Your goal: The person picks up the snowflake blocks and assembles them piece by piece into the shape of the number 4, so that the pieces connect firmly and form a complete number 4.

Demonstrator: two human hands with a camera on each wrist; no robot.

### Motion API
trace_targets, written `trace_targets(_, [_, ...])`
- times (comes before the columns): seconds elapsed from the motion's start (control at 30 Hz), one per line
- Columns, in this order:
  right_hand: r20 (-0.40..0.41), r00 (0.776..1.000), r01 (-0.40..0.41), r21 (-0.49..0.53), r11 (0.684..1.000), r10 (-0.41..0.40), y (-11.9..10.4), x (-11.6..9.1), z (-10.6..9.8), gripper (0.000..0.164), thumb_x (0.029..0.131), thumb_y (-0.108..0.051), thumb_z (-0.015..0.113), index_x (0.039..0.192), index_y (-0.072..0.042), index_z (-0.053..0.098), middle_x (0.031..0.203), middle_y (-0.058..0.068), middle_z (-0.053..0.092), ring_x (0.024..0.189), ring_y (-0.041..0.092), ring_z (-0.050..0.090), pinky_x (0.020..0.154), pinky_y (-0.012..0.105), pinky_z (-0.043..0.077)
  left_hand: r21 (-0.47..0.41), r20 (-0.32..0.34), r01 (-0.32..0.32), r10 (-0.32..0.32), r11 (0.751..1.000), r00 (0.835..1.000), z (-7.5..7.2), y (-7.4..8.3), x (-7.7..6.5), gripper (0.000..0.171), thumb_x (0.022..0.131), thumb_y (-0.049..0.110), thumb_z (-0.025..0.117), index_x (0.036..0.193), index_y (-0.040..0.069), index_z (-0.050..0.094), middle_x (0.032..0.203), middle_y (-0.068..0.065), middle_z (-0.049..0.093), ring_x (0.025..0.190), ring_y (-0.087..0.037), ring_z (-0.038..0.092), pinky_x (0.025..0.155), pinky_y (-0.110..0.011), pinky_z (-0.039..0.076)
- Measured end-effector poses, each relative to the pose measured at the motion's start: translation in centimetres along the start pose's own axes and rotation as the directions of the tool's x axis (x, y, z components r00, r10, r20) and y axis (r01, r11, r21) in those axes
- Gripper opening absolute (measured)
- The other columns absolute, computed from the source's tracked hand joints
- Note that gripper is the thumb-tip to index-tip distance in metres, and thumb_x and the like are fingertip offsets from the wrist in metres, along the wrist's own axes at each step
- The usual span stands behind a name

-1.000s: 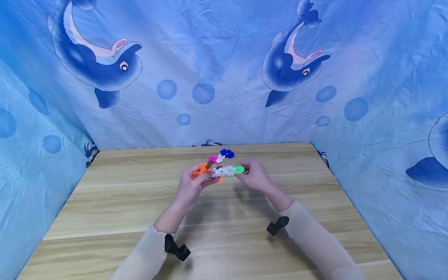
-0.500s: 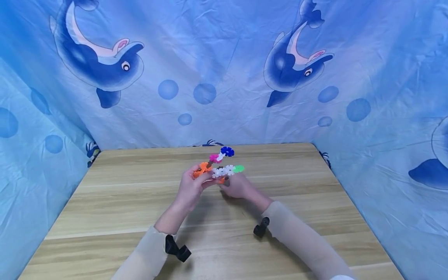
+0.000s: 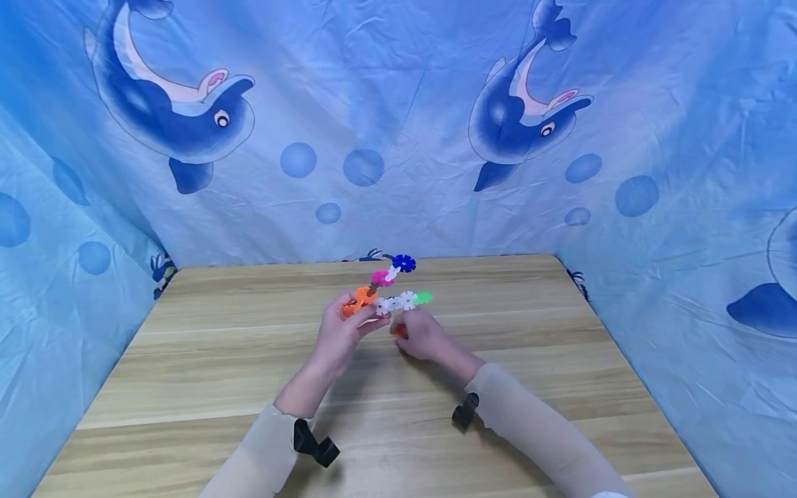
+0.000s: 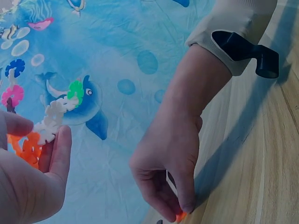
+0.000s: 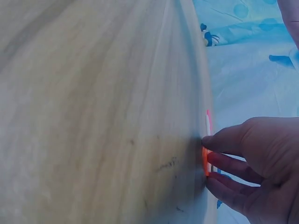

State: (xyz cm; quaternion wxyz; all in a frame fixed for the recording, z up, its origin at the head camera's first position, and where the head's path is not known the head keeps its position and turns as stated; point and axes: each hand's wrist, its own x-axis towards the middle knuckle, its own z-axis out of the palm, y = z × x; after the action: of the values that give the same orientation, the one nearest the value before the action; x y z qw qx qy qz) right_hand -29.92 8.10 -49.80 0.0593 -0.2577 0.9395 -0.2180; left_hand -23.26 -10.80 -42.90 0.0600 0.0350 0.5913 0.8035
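Observation:
My left hand (image 3: 336,339) grips a chain of interlocking flower-shaped plastic discs by its orange discs (image 3: 364,296), above the table. One arm of the chain runs up through a pink disc (image 3: 382,278) to a dark blue disc (image 3: 403,263). The other goes right along white discs (image 3: 407,300) to a green disc (image 3: 423,298) at the end. Low at the tabletop, my right hand (image 3: 423,335) pinches a loose orange disc (image 4: 181,216) between thumb and fingertips. In the right wrist view this orange disc (image 5: 204,161) shows edge-on, partly hidden by fingers.
The wooden table (image 3: 249,387) reaches back to a blue dolphin-print curtain (image 3: 398,138), which also hangs at both sides. Beyond the pinching fingers, a thin pink and white edge (image 5: 208,119) shows at tabletop level. Each sleeve carries a black wrist mount (image 3: 317,443).
My right hand has left the chain's green end and come down and left to the tabletop, onto the orange disc. The left hand stays nearly still; the chain tilts slightly.

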Motion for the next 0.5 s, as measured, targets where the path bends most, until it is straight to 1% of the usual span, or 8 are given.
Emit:
trace_targets(0.07, [-0.005, 1.0, -0.004, -0.021, 1.0, 0.004, 0.1, -0.1, 0.0, 0.018, 0.092, -0.01, 0.081, 0.11, -0.01, 0.08, 0.098, 0.002, 0.076, 0.091, 0.014, 0.067, 0.083, 0.029, 0.06, -0.042, 0.024, -0.016, 0.017, 0.999, 1.0, 0.0, 0.0, -0.1, 0.031, 0.106, 0.002, 0.054, 0.136, -0.006, 0.048, 0.121, -0.01, 0.065, 0.106, -0.02, 0.078, 0.095, -0.03, 0.064])
trace_targets(0.17, [-0.015, 1.0, -0.011, -0.043, 0.999, 0.01, 0.3, -0.2, 0.0, 0.02, 0.092, -0.011, 0.082, 0.111, -0.009, 0.08, 0.1, 0.003, 0.077, 0.092, 0.015, 0.067, 0.085, 0.03, 0.061, -0.107, 0.064, -0.05, 0.057, 0.993, 0.996, 0.1, 0.0, -0.2, 0.021, 0.106, 0.003, 0.049, 0.126, -0.003, 0.049, 0.117, -0.008, 0.068, 0.105, -0.021, 0.078, 0.094, -0.03, 0.065])
trace_targets(0.23, [-0.019, 1.0, -0.016, -0.033, 0.999, 0.015, 0.5, -0.2, 0.0, 0.022, 0.091, -0.011, 0.082, 0.113, -0.009, 0.079, 0.103, 0.004, 0.077, 0.095, 0.017, 0.068, 0.089, 0.033, 0.062, -0.133, 0.076, -0.067, 0.078, 0.989, 0.994, 0.2, 0.0, -0.3, 0.014, 0.106, 0.006, 0.048, 0.119, 0.001, 0.05, 0.114, -0.006, 0.069, 0.103, -0.019, 0.078, 0.093, -0.03, 0.066])
trace_targets(0.3, [-0.021, 1.0, -0.02, 0.003, 1.0, 0.02, 0.7, -0.3, -0.1, 0.024, 0.089, -0.01, 0.083, 0.113, -0.008, 0.079, 0.105, 0.006, 0.077, 0.098, 0.019, 0.069, 0.093, 0.036, 0.062, -0.146, 0.076, -0.083, 0.095, 0.986, 0.993, 0.3, 0.0, -0.2, 0.01, 0.107, 0.008, 0.048, 0.116, 0.004, 0.051, 0.11, -0.003, 0.069, 0.101, -0.017, 0.078, 0.092, -0.03, 0.066])
trace_targets(0.4, [-0.023, 1.0, -0.02, 0.056, 0.998, 0.022, 0.9, -0.6, -0.4, 0.024, 0.087, -0.008, 0.085, 0.11, -0.009, 0.079, 0.103, 0.004, 0.075, 0.097, 0.018, 0.067, 0.091, 0.035, 0.061, -0.141, 0.063, -0.098, 0.107, 0.985, 0.992, 0.4, 0.0, -0.3, 0.014, 0.109, 0.009, 0.049, 0.121, 0.003, 0.052, 0.11, -0.003, 0.068, 0.099, -0.016, 0.078, 0.092, -0.03, 0.066])
trace_targets(0.5, [-0.037, 0.999, -0.02, 0.1, 0.995, 0.024, 1.3, -0.9, -0.9, 0.018, 0.086, -0.007, 0.086, 0.103, -0.009, 0.079, 0.096, 0.002, 0.074, 0.087, 0.013, 0.065, 0.081, 0.029, 0.06, -0.136, 0.06, -0.104, 0.113, 0.985, 0.992, 0.4, 0.0, -0.3, 0.019, 0.11, 0.008, 0.049, 0.127, -0.001, 0.051, 0.111, -0.004, 0.068, 0.099, -0.015, 0.078, 0.092, -0.029, 0.066])
